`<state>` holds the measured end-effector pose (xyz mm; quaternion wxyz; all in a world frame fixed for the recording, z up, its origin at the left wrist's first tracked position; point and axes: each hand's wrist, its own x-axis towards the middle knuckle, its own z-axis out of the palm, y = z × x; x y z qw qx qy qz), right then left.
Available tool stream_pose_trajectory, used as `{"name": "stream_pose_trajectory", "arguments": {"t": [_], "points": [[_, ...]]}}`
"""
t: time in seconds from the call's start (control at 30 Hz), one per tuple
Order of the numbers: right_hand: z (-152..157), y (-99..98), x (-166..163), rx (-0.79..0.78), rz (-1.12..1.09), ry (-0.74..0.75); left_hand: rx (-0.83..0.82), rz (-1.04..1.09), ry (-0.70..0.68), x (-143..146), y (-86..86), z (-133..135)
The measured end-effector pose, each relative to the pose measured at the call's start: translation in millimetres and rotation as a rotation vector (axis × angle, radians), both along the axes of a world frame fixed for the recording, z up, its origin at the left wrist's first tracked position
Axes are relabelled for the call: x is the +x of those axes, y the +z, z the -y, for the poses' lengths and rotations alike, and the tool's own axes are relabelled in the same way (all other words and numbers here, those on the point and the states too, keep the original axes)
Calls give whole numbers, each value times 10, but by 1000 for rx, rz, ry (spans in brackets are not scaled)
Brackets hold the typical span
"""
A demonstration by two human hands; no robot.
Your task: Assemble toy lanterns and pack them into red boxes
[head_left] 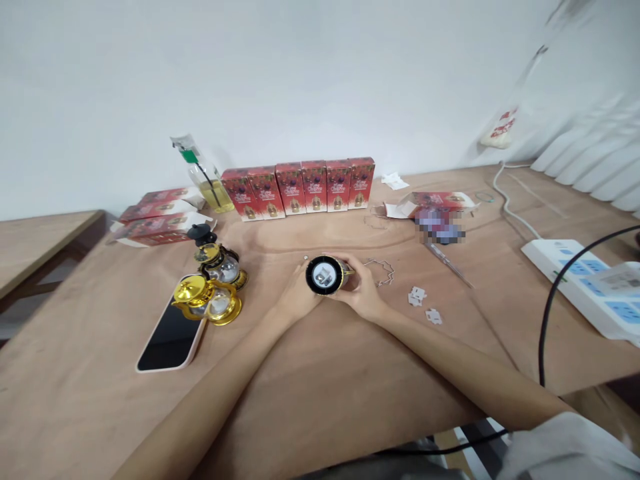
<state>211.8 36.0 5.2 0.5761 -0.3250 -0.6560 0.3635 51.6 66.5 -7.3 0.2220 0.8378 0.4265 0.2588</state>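
A small black-and-gold lantern point(324, 275) is between my two hands, its round black underside turned up at me. A pale opening with small metallic parts shows in the middle of that underside. My left hand point(296, 293) grips the lantern from the left, fingers partly hidden behind it. On the other side my right hand point(364, 293) curls around it near its gold edge. Left of my hands lie a gold lantern point(213, 300) and a black-and-gold lantern point(220, 263), both tilted over. The gold one overlaps a phone point(167, 340).
Several red boxes point(315, 187) stand along the wall, beside a bottle of yellow liquid point(217, 195). A screwdriver point(450, 265), a bent loop chain point(385, 272) and small white pieces point(417, 296) lie to the right. A power strip point(575, 280) and black cable point(547, 320) are further right.
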Motion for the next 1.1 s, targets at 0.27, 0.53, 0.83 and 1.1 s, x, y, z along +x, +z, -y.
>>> {"name": "stream_pose_trajectory", "arguments": {"t": [0.27,0.53,0.83,1.1], "points": [[-2,-23,3,-10,15,16,-23,-248,192,-107,156,187],[24,2,4,-3,57,22,-5,-257,259,-265,213,324],[16,-16,-7,-18,13,10,61,21,331,-300,239,382],[-6,-36,-19,-133,-62,-34,-712,1343,547,-392,372,213]]}}
